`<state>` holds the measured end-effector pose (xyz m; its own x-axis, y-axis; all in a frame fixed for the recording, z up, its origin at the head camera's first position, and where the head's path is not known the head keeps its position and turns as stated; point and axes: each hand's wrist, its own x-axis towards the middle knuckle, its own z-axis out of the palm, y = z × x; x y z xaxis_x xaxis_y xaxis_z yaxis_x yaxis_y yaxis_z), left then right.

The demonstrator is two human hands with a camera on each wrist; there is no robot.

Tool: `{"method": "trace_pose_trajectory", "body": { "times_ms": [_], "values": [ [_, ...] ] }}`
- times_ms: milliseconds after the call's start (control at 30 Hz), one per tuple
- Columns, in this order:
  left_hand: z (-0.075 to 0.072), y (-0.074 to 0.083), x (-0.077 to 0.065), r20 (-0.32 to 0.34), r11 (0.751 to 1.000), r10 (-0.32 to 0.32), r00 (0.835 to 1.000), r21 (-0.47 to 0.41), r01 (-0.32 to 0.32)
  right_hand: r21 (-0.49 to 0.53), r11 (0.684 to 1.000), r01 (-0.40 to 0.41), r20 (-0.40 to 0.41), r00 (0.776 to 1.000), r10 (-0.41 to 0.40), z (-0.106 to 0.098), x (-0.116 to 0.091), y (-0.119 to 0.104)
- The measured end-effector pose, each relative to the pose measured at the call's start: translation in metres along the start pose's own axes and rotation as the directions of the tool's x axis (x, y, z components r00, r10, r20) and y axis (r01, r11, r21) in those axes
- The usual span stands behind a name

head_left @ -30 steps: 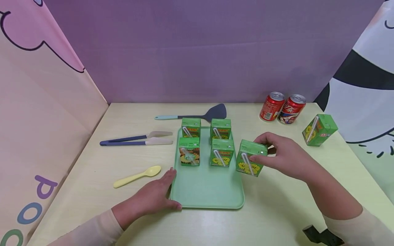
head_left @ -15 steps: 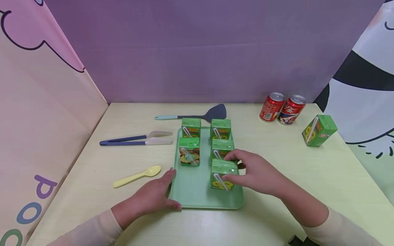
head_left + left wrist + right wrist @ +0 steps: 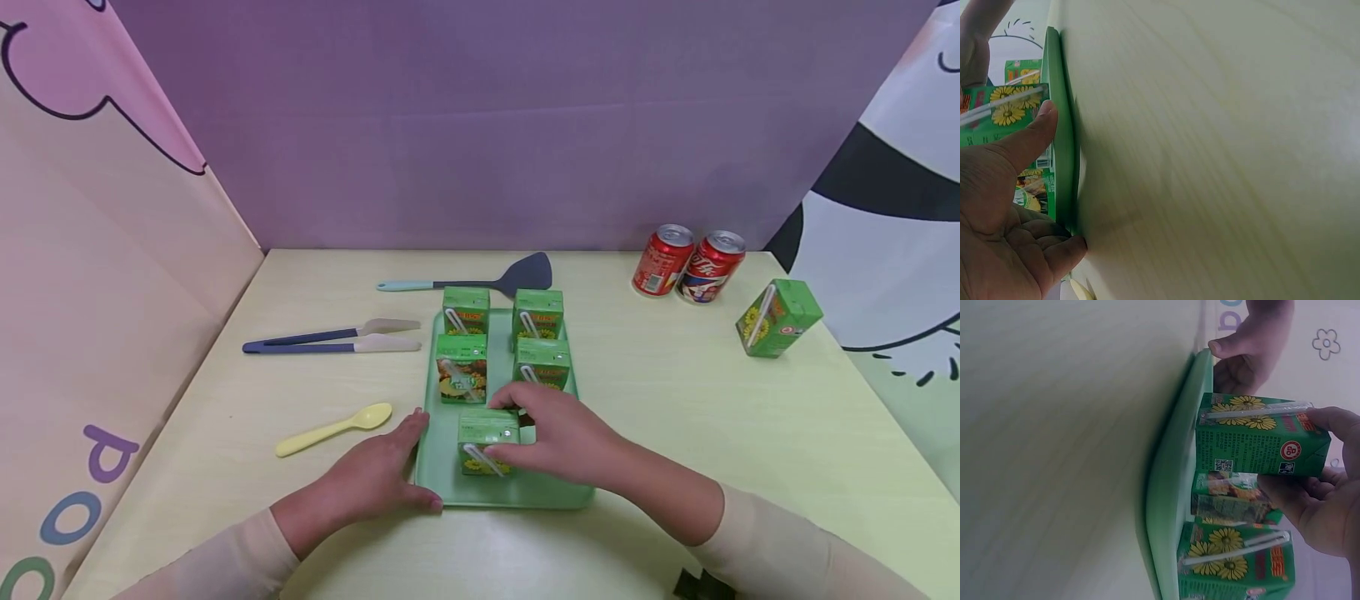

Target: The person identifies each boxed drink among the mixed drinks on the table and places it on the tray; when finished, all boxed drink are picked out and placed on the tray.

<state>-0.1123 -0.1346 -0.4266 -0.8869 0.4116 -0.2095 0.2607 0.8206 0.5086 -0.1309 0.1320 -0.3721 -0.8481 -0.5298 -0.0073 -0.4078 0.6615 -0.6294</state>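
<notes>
In the head view my right hand [image 3: 558, 433] pinches a green drink carton [image 3: 487, 429] between thumb and fingers. The carton is upright over the front left part of a light green tray [image 3: 540, 492], its straw and yellow flowers facing me. My left hand [image 3: 378, 471] holds the tray's near left corner, thumb at the front edge and fingers along the left side. Further back on the tray stand more cartons: two on the left, the nearer one [image 3: 462, 371] showing a brown side, and two on the right, the nearer one [image 3: 542, 360] partly behind my right hand.
Left of the tray lie a yellow spoon [image 3: 333, 430] and blue-handled tongs [image 3: 330, 342]. A spatula [image 3: 480, 283] lies behind it. Two red cans [image 3: 663, 260] stand at the back right, with another green carton [image 3: 778, 318] near the table's right edge.
My right hand has carried the carton leftward from beside the tray's right edge, across the front right, to the front left. My left hand has stayed at the tray's corner.
</notes>
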Motion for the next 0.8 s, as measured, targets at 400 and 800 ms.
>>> {"method": "trace_pose_trajectory", "body": {
  "times_ms": [400,800],
  "values": [
    [0.0,-0.001,0.0,-0.011,1.0,0.017,1.0,-0.004,-0.017,-0.018,1.0,0.011,0.012,1.0,-0.011,0.008,0.017,-0.009],
    [-0.001,0.001,0.0,-0.007,1.0,0.01,1.0,-0.016,-0.01,-0.028,1.0,-0.008,0.061,0.998,0.01,0.014,0.024,-0.009]
  ]
}}
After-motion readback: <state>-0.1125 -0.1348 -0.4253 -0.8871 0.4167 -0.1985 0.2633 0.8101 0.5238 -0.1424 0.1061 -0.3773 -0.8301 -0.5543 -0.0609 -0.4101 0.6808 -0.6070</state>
